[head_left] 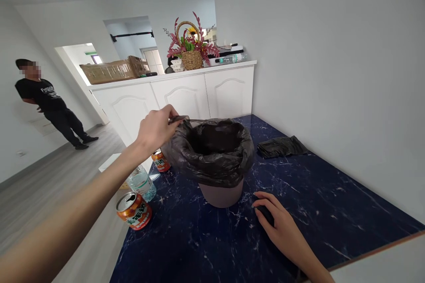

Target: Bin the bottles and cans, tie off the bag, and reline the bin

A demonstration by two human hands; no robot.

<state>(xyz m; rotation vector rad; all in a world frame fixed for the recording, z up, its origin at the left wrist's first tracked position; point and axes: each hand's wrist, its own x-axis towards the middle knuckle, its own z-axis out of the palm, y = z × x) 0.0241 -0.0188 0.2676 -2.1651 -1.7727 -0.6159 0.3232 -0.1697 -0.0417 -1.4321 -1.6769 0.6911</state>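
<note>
A small pale mauve trash bin [222,195] stands upright on the dark blue marbled table. Its rim is covered by a black plastic trash bag [219,166], which hangs over the outside and opens upward. At the left side of the rim, my left hand [156,128] is closed in a pinch on the bag's edge. My right hand [277,225] rests on the tabletop to the right of the bin, apart from it, its fingers loosely bent with dark shade beneath them. I see nothing held in it.
Left of the bin stand an opened orange drink can [134,212], a clear water bottle [142,183] and another orange can [160,161]. A folded black plastic bag [282,147] lies near the wall. Behind is a white cabinet [186,95] bearing a flower basket [191,59]. A person [49,97] stands left.
</note>
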